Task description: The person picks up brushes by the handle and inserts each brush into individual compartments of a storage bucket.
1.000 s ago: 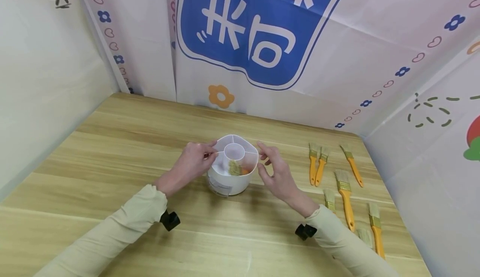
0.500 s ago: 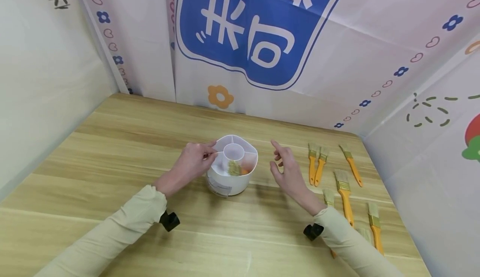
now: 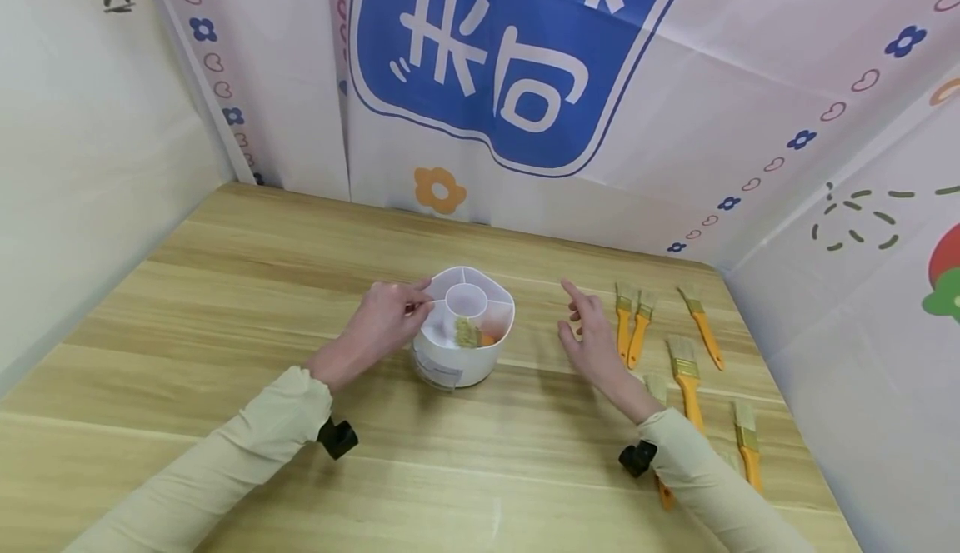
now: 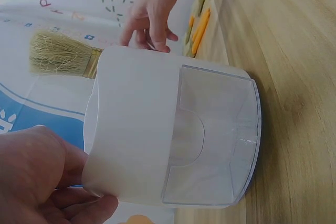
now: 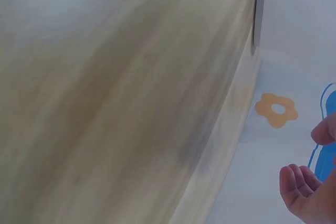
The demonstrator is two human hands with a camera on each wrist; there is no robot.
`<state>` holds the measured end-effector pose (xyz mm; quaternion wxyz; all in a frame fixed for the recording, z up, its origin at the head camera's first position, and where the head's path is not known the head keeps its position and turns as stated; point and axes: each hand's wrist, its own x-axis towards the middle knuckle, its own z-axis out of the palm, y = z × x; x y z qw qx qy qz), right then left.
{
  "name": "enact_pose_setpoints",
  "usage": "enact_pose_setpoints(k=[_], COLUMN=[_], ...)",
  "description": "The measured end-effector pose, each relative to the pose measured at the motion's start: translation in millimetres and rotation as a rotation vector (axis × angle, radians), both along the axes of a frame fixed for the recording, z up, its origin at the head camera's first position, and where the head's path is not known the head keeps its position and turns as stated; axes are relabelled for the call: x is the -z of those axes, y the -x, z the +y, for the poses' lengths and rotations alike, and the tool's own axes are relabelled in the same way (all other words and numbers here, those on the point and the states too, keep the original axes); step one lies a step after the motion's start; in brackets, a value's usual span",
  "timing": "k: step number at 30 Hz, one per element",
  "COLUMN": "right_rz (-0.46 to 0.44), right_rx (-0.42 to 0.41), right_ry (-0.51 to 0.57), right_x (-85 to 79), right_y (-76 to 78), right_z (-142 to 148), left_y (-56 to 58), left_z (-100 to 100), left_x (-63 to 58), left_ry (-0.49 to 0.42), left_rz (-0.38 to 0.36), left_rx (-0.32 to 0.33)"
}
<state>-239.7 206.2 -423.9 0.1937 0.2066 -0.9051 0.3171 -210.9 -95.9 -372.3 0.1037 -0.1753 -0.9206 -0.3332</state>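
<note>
A white divided organizer stands upright on the wooden table, with a round centre cup and a clear front drawer. My left hand pinches its rim on the left side between thumb and fingers. One paintbrush stands in a front compartment, bristles up, its orange handle mostly hidden by the wall. To the right of the organizer, my right hand hangs above the table, fingers loosely bent and holding nothing. It is close to two small paintbrushes lying on the table.
Several orange-handled paintbrushes lie along the table's right side, among them a wide one, one at the back and one near the front. My right sleeve covers some of them. Printed fabric walls border the table.
My right hand has moved away from the organizer's right side, rightward toward the loose paintbrushes. The left hand, the organizer and the paintbrush in it have stayed in place.
</note>
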Motion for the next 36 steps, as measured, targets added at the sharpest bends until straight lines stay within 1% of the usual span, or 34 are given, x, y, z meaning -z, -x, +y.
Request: enact_pose_setpoints(k=[3,6,13,17,25,30,36], right_rz=[-0.017,-0.058,-0.226,-0.299,-0.331,-0.358,-0.406], right_rx=[0.034,0.073,0.204,0.250,0.275,0.293,0.305], right_ry=[-0.019,-0.034,-0.118,-0.166,-0.235,-0.295,-0.305], right_x=[2.9,5.3,8.7,9.3,9.7,10.9,8.1], right_y=[4.5,10.0,23.6,32.0,44.7,48.4,51.3], right_z=[8,17,42,52,67,72,73], left_y=[0.5,0.7,0.2,-0.4,0.5,0.7,0.4], left_z=[-1,-1,-1,-1,-1,-1,0], left_x=[-0.3,-0.5,0.7,0.8,0.8,1.2,1.1], left_ry=[-0.002,-0.004,0.007,0.013,0.007,0.005,0.002], left_rz=[0.009,0.011,0.016,0.010,0.024,0.026,0.025], left_rx=[0.000,-0.001,0.003,0.001,0.002,0.007,0.007])
